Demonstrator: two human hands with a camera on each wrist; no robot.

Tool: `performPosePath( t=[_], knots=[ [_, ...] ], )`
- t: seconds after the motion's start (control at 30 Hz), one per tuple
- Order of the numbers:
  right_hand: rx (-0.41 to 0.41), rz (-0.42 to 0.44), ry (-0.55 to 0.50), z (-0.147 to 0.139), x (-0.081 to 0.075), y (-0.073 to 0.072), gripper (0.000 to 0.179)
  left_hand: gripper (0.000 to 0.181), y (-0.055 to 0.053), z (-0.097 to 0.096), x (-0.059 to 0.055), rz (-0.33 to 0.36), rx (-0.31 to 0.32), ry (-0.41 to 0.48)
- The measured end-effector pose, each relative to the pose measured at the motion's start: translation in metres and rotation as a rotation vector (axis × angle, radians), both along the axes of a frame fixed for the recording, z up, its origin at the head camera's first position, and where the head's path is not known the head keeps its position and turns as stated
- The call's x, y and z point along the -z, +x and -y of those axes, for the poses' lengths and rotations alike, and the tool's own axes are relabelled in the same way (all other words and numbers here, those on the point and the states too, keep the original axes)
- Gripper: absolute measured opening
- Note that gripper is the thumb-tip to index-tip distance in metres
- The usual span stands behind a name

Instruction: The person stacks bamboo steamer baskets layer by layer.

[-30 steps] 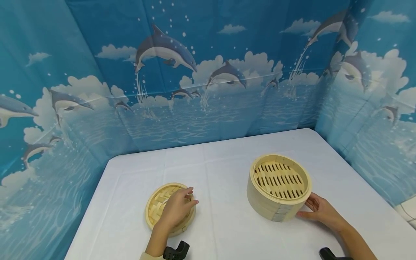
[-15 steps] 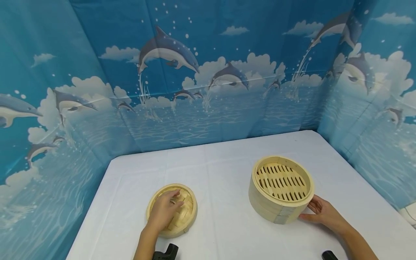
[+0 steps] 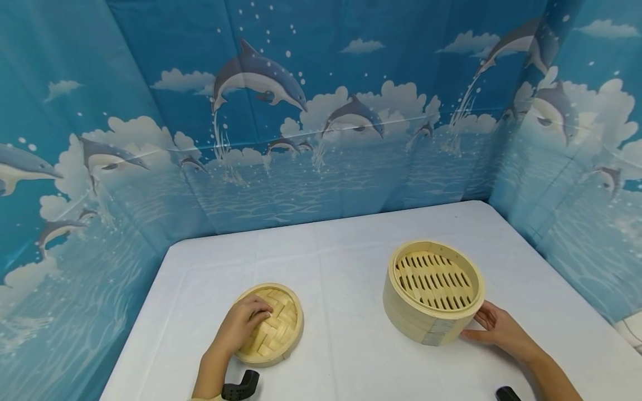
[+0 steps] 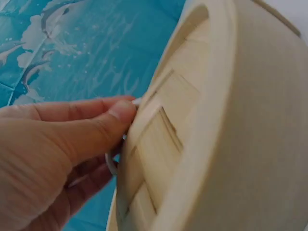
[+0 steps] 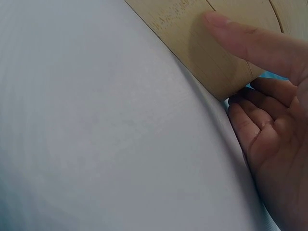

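Observation:
A round bamboo steamer lid (image 3: 281,323) with a woven top lies on the table at the left. My left hand (image 3: 239,324) is over its left half, and finger and thumb pinch the thin white loop (image 4: 111,164) at the centre of the weave. Part of that loop shows below the thumb in the left wrist view. To the right stands a round bamboo steamer (image 3: 411,312), its slatted floor facing up inside the rim. My right hand (image 3: 501,331) rests against its lower right side. The right wrist view has the thumb lying along the wall and the other fingers at the bottom edge.
A white cloth covers the table (image 3: 346,267). Behind it and along both sides hangs a blue curtain (image 3: 321,184) printed with dolphins. Below each hand, a black wrist mount (image 3: 242,385) shows near the front of the head view.
My left hand has moved left and closed its fingertips on the lid's loop. The right hand stays at the steamer's side. Lid and steamer keep their places.

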State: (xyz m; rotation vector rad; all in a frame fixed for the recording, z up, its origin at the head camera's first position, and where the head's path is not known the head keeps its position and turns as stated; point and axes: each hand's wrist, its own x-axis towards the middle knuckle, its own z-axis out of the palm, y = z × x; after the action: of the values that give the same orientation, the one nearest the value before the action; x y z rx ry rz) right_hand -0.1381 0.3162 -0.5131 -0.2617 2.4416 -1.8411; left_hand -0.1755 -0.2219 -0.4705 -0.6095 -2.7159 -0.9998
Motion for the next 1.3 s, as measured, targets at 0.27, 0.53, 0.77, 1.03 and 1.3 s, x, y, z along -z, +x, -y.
performPosePath(
  t=[0.27, 0.53, 0.77, 1.03, 1.3],
  knots=[
    [-0.008, -0.007, 0.001, 0.000, 0.001, 0.000, 0.084, 0.007, -0.013, 0.011, 0.007, 0.056, 0.125, 0.128],
    [-0.025, -0.020, -0.021, 0.002, 0.004, -0.001, 0.082, 0.007, -0.018, 0.019, 0.003, 0.134, 0.208, 0.119],
    [-0.032, -0.034, -0.048, 0.001, 0.005, 0.000, 0.079, 0.010, -0.022, 0.017, -0.001, 0.160, 0.247, 0.129],
    [-0.026, -0.025, -0.048, 0.001, 0.005, 0.000, 0.080, 0.010, -0.022, -0.004, -0.024, 0.099, 0.295, 0.170],
    [-0.008, -0.007, -0.027, 0.001, 0.001, 0.000, 0.082, 0.011, -0.031, -0.034, -0.058, 0.023, 0.367, 0.193]
  ],
)
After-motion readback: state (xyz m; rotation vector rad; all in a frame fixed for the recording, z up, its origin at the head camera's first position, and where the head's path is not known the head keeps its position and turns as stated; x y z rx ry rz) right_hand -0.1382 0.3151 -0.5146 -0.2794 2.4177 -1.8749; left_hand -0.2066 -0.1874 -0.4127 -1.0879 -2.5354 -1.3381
